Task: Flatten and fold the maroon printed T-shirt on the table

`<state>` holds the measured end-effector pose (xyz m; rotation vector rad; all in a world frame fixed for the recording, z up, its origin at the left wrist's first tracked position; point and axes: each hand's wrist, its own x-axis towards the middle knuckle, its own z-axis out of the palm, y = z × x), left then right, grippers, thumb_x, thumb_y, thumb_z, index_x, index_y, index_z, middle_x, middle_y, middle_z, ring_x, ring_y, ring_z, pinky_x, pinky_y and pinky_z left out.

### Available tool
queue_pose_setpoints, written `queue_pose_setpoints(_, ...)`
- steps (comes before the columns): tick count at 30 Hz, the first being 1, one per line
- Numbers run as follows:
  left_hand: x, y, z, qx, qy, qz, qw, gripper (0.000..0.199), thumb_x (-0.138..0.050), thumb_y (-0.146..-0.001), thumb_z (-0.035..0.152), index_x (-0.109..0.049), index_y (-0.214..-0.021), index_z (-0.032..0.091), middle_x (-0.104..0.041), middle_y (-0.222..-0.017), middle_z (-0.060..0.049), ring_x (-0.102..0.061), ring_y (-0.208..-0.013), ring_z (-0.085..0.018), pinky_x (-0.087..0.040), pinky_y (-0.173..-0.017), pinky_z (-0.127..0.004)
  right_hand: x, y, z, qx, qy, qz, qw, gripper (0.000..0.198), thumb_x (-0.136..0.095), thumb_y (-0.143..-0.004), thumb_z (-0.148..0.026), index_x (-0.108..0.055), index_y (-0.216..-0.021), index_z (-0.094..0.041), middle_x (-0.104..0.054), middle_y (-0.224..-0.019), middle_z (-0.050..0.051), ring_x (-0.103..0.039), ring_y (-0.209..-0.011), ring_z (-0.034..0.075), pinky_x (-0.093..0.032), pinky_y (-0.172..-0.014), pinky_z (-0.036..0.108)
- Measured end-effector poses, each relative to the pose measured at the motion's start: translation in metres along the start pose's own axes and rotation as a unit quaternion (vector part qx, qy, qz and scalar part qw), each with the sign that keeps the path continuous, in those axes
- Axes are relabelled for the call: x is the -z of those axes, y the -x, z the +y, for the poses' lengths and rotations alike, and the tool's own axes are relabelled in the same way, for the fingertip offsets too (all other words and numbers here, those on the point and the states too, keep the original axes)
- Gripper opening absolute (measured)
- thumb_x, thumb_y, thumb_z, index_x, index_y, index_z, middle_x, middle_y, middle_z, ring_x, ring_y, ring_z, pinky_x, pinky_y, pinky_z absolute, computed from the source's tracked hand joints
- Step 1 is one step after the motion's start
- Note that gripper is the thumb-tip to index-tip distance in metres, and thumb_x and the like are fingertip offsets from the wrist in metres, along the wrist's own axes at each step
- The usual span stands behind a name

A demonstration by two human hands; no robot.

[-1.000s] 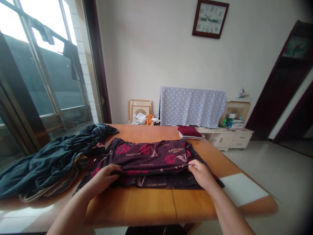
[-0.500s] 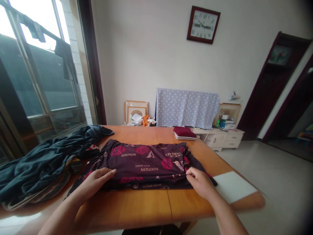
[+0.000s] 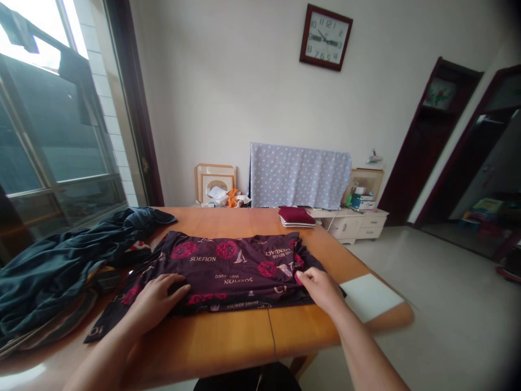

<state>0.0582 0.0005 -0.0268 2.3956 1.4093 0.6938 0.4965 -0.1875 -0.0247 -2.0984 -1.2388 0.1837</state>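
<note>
Two hands, the left hand and the right hand, at the lower middle; one dark printed cloth at centre; one heap of dark green clothes at left; one folded maroon stack above centre; one white sheet at lower right; one wall clock at the top; two picture frames left of centre.

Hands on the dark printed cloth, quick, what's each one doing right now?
Left hand: open, palm flat on the dark printed cloth, gripping nothing.
Right hand: fingers seem to pinch the cloth's right edge; grip not fully visible.
</note>
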Motion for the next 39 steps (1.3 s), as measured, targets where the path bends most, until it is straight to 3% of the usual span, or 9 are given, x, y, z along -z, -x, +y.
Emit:
queue_pose_setpoints(5, -0.009, 0.001, -0.013, -0.003, -0.045, -0.016, 0.999, 0.07, -0.06, -0.076, 0.073, -0.071, -0.123, 0.023, -0.061, -0.139, -0.011, -0.053, -0.13, -0.034, -0.036, -0.114, -0.044, -0.003, 0.002, -0.001, 0.004, -0.077, 0.03, 0.997, 0.027, -0.051, -0.086, -0.045, -0.059, -0.071, -0.024, -0.064, -0.063, -0.001, -0.057, -0.061, 0.018, -0.036, -0.057, 0.026)
queue_pose_setpoints(12, -0.006, -0.001, -0.012, -0.005, -0.044, -0.024, 0.999, 0.07, -0.057, -0.078, 0.074, -0.07, -0.123, 0.022, -0.062, -0.137, -0.012, -0.055, -0.129, -0.033, -0.039, -0.112, -0.042, 0.009, 0.0, 0.021, -0.036, 0.008, 0.014, 0.999, 0.033, -0.051, -0.088, -0.053, -0.06, -0.072, -0.026, -0.068, -0.068, 0.0, -0.062, -0.068, 0.02, -0.038, -0.062, 0.028)
queue_pose_setpoints(15, -0.005, -0.002, -0.01, 0.002, -0.041, -0.004, 0.999, 0.067, -0.048, -0.085, 0.074, -0.07, -0.123, 0.023, -0.065, -0.134, -0.011, -0.056, -0.127, -0.031, -0.038, -0.111, -0.04, 0.01, -0.006, 0.017, -0.041, 0.028, 0.068, 0.996, 0.041, -0.043, -0.093, -0.061, -0.066, -0.09, -0.027, -0.072, -0.087, 0.004, -0.065, -0.081, 0.023, -0.043, -0.069, 0.031)
queue_pose_setpoints(20, -0.014, -0.001, -0.011, 0.08, -0.125, 0.01, 0.989, 0.084, -0.051, -0.077, 0.082, -0.057, -0.142, 0.03, -0.044, -0.157, -0.011, -0.028, -0.147, -0.042, -0.013, -0.117, -0.065, -0.004, -0.012, 0.008, 0.008, 0.138, 0.057, 0.989, 0.061, -0.054, -0.087, -0.063, -0.056, -0.134, -0.026, -0.064, -0.128, 0.013, -0.055, -0.118, 0.034, -0.041, -0.091, 0.042)
queue_pose_setpoints(25, -0.018, 0.008, -0.009, 0.091, -0.136, -0.044, 0.986, 0.092, -0.046, -0.077, 0.084, -0.047, -0.151, 0.028, -0.032, -0.163, -0.011, -0.018, -0.152, -0.04, -0.004, -0.118, -0.066, -0.012, -0.005, 0.009, 0.013, 0.232, 0.029, 0.972, 0.026, -0.053, -0.092, -0.043, -0.069, -0.101, -0.025, -0.067, -0.109, 0.011, -0.058, -0.108, 0.03, -0.04, -0.086, 0.038)
queue_pose_setpoints(30, -0.014, 0.031, 0.004, 0.082, -0.122, -0.06, 0.987, 0.091, -0.047, -0.078, 0.083, -0.045, -0.152, 0.03, -0.031, -0.164, -0.01, -0.015, -0.153, -0.04, -0.004, -0.117, -0.067, 0.006, 0.014, 0.029, -0.005, 0.245, 0.038, 0.969, 0.019, -0.051, -0.091, -0.036, -0.064, -0.089, -0.023, -0.067, -0.098, 0.009, -0.061, -0.096, 0.027, -0.04, -0.077, 0.035)
queue_pose_setpoints(35, -0.02, 0.061, 0.025, 0.075, -0.123, -0.035, 0.989, 0.087, -0.046, -0.08, 0.081, -0.047, -0.151, 0.03, -0.032, -0.163, -0.01, -0.016, -0.152, -0.041, -0.003, -0.117, -0.068, 0.033, 0.038, 0.027, -0.029, 0.188, 0.074, 0.979, 0.023, -0.055, -0.088, -0.043, -0.068, -0.097, -0.026, -0.067, -0.105, 0.011, -0.06, -0.106, 0.033, -0.044, -0.085, 0.045)
queue_pose_setpoints(37, -0.021, 0.069, 0.034, 0.074, -0.122, -0.017, 0.99, 0.086, -0.044, -0.081, 0.081, -0.048, -0.15, 0.029, -0.032, -0.163, -0.01, -0.017, -0.152, -0.041, -0.004, -0.117, -0.067, 0.048, 0.048, -0.001, 0.012, 0.093, 0.111, 0.989, 0.03, -0.056, -0.087, -0.047, -0.069, -0.106, -0.026, -0.067, -0.113, 0.013, -0.057, -0.114, 0.035, -0.044, -0.092, 0.049)
queue_pose_setpoints(39, -0.02, 0.074, 0.041, 0.073, -0.116, -0.007, 0.991, 0.086, -0.044, -0.082, 0.081, -0.05, -0.149, 0.028, -0.033, -0.163, -0.011, -0.018, -0.152, -0.041, -0.005, -0.118, -0.065, 0.065, 0.065, -0.041, 0.101, -0.078, 0.082, 0.988, 0.03, -0.055, -0.09, -0.046, -0.069, -0.106, -0.026, -0.067, -0.115, 0.012, -0.059, -0.113, 0.031, -0.046, -0.097, 0.044)
